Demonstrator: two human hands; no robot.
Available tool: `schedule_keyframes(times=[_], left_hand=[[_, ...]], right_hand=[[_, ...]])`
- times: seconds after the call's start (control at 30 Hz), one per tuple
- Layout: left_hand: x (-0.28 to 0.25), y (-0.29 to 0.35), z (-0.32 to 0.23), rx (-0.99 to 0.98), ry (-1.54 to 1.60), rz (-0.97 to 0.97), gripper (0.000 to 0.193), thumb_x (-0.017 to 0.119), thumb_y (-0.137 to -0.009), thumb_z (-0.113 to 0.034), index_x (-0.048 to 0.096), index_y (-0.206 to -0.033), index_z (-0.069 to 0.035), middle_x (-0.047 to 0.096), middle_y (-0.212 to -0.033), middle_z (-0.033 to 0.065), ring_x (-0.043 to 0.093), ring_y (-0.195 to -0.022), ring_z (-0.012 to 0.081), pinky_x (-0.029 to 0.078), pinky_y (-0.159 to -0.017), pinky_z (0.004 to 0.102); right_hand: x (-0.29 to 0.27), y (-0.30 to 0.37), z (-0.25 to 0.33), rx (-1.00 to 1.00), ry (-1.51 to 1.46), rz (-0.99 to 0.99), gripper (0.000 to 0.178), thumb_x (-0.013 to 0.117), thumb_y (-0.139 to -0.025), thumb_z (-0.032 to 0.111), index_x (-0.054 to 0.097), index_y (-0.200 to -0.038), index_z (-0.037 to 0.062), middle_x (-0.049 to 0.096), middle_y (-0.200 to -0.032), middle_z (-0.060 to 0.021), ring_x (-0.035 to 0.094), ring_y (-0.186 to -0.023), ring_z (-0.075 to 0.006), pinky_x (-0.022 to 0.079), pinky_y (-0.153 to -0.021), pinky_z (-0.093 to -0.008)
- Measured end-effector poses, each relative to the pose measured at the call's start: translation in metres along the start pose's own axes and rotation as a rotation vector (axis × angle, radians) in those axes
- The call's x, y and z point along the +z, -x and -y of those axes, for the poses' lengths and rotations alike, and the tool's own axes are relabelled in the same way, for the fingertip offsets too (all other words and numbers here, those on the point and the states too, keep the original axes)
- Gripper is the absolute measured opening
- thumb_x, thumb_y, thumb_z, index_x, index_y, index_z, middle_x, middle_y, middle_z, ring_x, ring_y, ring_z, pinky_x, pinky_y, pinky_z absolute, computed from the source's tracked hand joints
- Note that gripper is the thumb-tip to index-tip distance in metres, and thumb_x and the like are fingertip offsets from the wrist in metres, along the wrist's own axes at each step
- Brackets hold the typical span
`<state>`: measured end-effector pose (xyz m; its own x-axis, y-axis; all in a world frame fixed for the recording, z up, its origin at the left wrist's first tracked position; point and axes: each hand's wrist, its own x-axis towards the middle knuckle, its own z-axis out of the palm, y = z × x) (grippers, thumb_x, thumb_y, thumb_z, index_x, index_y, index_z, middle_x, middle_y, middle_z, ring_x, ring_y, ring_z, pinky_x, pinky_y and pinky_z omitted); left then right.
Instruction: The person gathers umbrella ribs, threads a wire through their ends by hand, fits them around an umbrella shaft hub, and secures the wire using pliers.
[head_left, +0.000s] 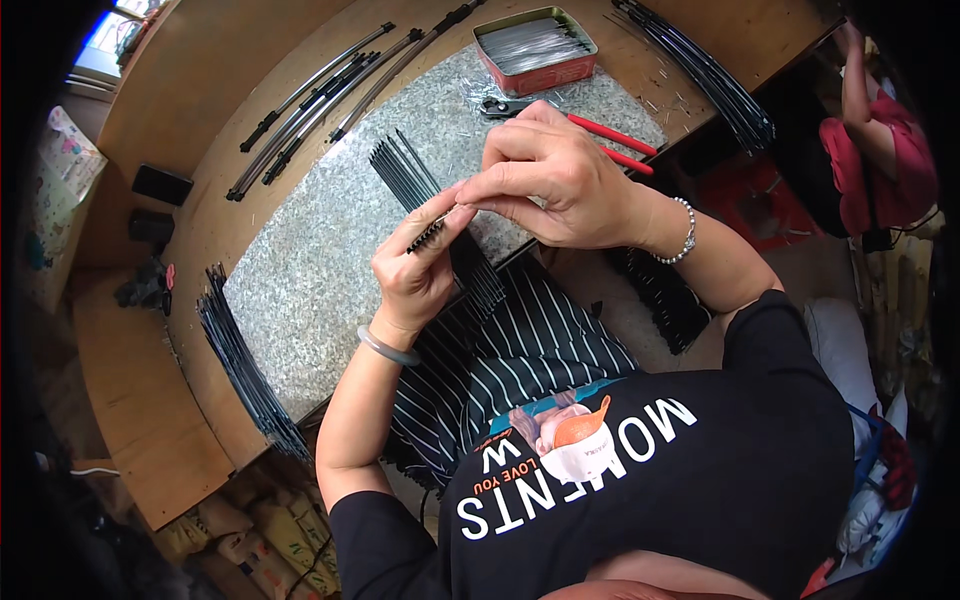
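Observation:
My left hand [413, 278], a grey bangle at its wrist, is closed with a small black ridged piece [427, 237] showing between its fingers. My right hand [565, 180] wears a beaded bracelet and is closed in a pinch against the left fingertips; what it pinches is too small to make out. Beneath both hands, a row of thin black rods [403, 168] lies across the granite slab [300, 270] and over its near edge. Just beyond my right hand lie pliers with red handles [622, 142], partly hidden by that hand.
A red tin [545, 76] full of thin silvery pins stands at the back. Longer rods [335, 105] lie at the far left. Bundles of black rods rest at the left edge [245, 360] and far right [700, 75]. A person in red [885, 150] is at the right.

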<state>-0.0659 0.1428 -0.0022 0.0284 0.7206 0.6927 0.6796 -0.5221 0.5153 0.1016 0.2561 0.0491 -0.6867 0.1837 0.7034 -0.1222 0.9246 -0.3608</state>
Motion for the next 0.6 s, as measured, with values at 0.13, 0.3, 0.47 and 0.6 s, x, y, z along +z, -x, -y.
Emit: schedule_keyframes(times=[0.13,0.3,0.47,0.6], left_hand=[[-0.0002,0.0005,-0.0003,0.001,-0.002,0.012,0.040,0.054,-0.070,0.013,0.068,-0.101,-0.009,0.062,-0.109,0.0150,0.064,-0.095,0.0269,0.052,-0.080,0.0309],[0.0012,0.0010,-0.0001,0.002,0.016,-0.001,0.039,0.053,-0.071,0.013,0.068,-0.100,-0.008,0.063,-0.108,0.0153,0.064,-0.095,0.0269,0.052,-0.080,0.0309],[0.0015,0.0014,0.0007,0.003,0.028,-0.020,0.039,0.053,-0.071,0.013,0.068,-0.100,-0.008,0.063,-0.108,0.0158,0.064,-0.095,0.0263,0.052,-0.080,0.0301],[0.0014,0.0012,0.0010,0.006,0.032,-0.028,0.039,0.053,-0.071,0.014,0.068,-0.100,-0.007,0.063,-0.108,0.0159,0.064,-0.094,0.0259,0.052,-0.079,0.0297]], right_hand=[[-0.0003,0.0022,0.0018,-0.008,0.002,0.002,0.014,0.070,-0.073,0.012,0.067,-0.087,0.0126,0.053,-0.072,0.0025,0.051,-0.068,-0.0126,0.036,-0.070,-0.0278],[0.0006,0.0032,-0.0004,-0.018,-0.009,0.006,0.015,0.070,-0.073,0.012,0.067,-0.088,0.0122,0.053,-0.072,0.0022,0.052,-0.069,-0.0123,0.036,-0.070,-0.0277],[0.0018,0.0023,-0.0014,-0.028,0.003,-0.005,0.015,0.070,-0.073,0.011,0.067,-0.088,0.0117,0.053,-0.072,0.0023,0.052,-0.067,-0.0123,0.036,-0.070,-0.0277],[0.0011,0.0024,-0.0020,-0.080,0.059,-0.004,0.015,0.070,-0.073,0.011,0.067,-0.088,0.0114,0.053,-0.071,0.0023,0.052,-0.066,-0.0122,0.036,-0.069,-0.0281]])
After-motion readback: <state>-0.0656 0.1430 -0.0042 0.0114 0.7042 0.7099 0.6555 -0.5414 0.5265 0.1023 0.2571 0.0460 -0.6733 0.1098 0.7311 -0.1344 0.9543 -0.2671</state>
